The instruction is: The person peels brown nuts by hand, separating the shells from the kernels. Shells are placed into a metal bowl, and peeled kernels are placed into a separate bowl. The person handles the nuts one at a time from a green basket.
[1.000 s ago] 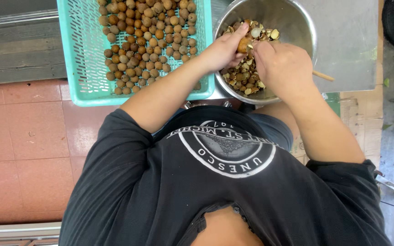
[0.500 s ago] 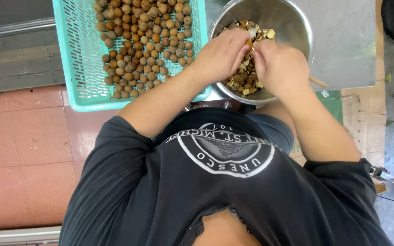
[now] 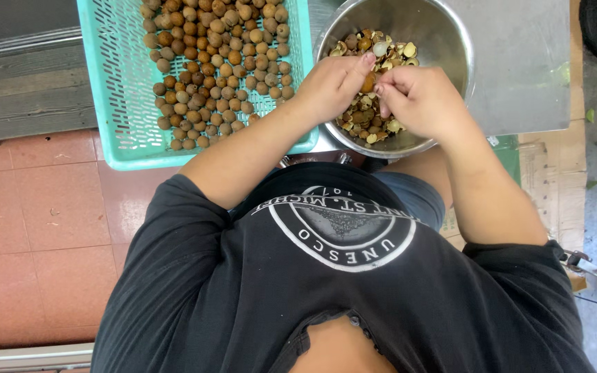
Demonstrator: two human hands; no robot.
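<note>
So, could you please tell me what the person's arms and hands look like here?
Both arms are bare from the short sleeves of a black T-shirt down. The left hand and right hand wear no gloves, and no rings, watch or bracelets show. The shirt has a round white print on the chest.

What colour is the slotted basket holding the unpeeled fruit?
Turquoise-green plastic basket, clearest in the head view, left of the steel bowl.

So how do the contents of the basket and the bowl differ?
The basket holds whole round brown fruits in a spread layer; the steel bowl holds broken shells, heaped with pale insides showing. The basket is teal slotted plastic, the bowl smooth metal. Both sit before the person.
</note>
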